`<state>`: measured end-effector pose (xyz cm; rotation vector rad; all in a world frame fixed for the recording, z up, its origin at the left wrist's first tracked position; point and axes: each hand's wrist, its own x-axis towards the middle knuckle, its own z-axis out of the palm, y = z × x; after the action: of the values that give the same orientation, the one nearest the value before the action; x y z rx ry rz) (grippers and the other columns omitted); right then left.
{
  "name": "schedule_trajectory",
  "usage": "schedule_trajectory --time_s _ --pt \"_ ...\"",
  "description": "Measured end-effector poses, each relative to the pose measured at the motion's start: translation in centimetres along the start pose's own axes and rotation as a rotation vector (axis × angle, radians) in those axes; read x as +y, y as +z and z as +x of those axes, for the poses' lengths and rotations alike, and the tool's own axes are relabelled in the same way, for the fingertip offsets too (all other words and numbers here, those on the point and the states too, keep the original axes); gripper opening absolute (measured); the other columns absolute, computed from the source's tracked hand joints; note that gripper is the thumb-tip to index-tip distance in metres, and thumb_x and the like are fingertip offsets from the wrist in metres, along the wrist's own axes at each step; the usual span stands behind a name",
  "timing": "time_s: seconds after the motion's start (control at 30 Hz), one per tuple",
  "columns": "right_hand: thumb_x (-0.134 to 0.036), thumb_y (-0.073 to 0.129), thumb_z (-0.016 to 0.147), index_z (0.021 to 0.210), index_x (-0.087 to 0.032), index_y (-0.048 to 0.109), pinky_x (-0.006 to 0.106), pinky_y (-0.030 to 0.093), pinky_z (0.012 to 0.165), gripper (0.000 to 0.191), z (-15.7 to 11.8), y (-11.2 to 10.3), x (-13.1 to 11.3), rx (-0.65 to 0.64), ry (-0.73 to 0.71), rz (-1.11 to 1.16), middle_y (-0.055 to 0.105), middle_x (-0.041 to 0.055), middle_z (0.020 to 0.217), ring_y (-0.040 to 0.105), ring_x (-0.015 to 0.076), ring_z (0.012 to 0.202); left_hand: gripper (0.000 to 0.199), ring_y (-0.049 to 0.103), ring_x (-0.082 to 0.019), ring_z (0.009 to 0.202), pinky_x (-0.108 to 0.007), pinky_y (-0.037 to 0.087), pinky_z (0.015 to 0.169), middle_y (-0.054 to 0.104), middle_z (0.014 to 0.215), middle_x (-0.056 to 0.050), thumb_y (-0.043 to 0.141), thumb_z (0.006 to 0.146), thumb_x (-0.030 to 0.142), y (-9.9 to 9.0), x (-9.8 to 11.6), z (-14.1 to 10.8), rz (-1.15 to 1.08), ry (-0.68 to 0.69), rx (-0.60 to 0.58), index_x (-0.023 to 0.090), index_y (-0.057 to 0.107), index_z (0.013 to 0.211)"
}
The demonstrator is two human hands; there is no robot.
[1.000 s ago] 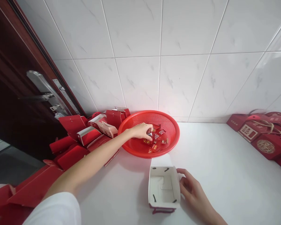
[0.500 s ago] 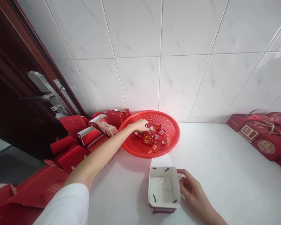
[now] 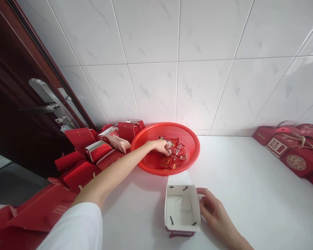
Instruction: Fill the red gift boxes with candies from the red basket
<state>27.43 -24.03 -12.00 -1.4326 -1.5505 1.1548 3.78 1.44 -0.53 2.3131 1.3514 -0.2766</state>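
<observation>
My left hand [image 3: 161,147] reaches into a red plastic mesh basket [image 3: 193,147], its fingers closed around wrapped candies in the pile. Several red-wrapped candies [image 3: 178,152] lie loose in the basket beside and below the fingers; exactly which pieces are gripped is hidden. In front of the basket stands an open cardboard gift box [image 3: 182,207], white inside and red outside, with nothing in it and its flap towards the basket. Against the box's right wall, my right hand [image 3: 212,208] holds it with curled fingers and thumb.
Opened red gift boxes [image 3: 79,173] crowd the left side, near a dark door with a metal handle [image 3: 48,107]. Closed red boxes with cord handles [image 3: 293,152] stand at the right. A white tiled wall [image 3: 156,93] rises behind the white table [image 3: 240,173].
My left hand has moved slightly right and lower into the candies, and the pile has shifted under it. My right hand and the box have stayed put.
</observation>
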Motion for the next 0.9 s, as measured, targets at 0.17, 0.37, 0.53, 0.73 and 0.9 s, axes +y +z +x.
schedule_trajectory --time_s 0.17,0.37,0.53,0.73,0.9 --pt "-0.047 0.056 0.094 0.114 -0.023 0.065 0.025 0.041 0.053 0.033 0.0 0.0 -0.5 0.010 -0.017 -0.009 0.056 -0.0024 0.064 0.051 0.0164 0.058 0.021 0.060 -0.020 0.084 -0.026 0.039 0.067 0.067 0.079 0.001 0.075 0.070 0.037 0.1 0.4 -0.1 -0.037 0.063 0.021 0.021 0.060 0.071" --pt "-0.042 0.057 0.093 0.107 -0.022 0.069 0.025 0.047 0.057 0.027 0.1 -0.1 -0.6 0.014 -0.110 -0.004 0.068 0.0035 0.083 0.057 0.0156 0.062 0.021 0.060 -0.018 0.078 -0.025 0.041 0.066 0.066 0.076 0.002 0.070 0.078 0.039 0.0 0.4 -0.2 -0.109 0.092 0.001 0.020 0.062 0.071" --pt "-0.043 0.058 0.092 0.102 -0.022 0.070 0.026 0.049 0.059 0.026 0.2 -0.2 -1.0 0.040 -0.134 0.011 0.069 0.0046 0.089 0.057 0.0151 0.061 0.016 0.063 -0.018 0.079 -0.025 0.043 0.067 0.070 0.086 0.000 0.074 0.073 0.031 0.2 0.7 0.0 -0.130 0.089 -0.022 0.020 0.066 0.080" --pt "-0.052 0.060 0.090 0.102 -0.022 0.071 0.028 0.049 0.057 0.034 0.1 -0.2 -0.8 0.025 -0.044 -0.023 0.065 0.0031 0.076 0.056 0.0170 0.059 0.021 0.062 -0.019 0.074 -0.026 0.042 0.066 0.070 0.080 -0.002 0.072 0.077 0.042 -0.2 0.9 -0.6 -0.124 0.110 -0.010 0.021 0.071 0.081" --pt "-0.052 0.059 0.091 0.103 -0.022 0.071 0.027 0.048 0.056 0.035 0.0 -0.1 -0.7 0.020 -0.043 -0.012 0.063 0.0025 0.072 0.055 0.0172 0.059 0.028 0.060 -0.019 0.072 -0.027 0.041 0.064 0.071 0.085 -0.003 0.066 0.081 0.046 -0.9 0.5 -0.8 -0.154 0.115 0.074 0.021 0.074 0.091"
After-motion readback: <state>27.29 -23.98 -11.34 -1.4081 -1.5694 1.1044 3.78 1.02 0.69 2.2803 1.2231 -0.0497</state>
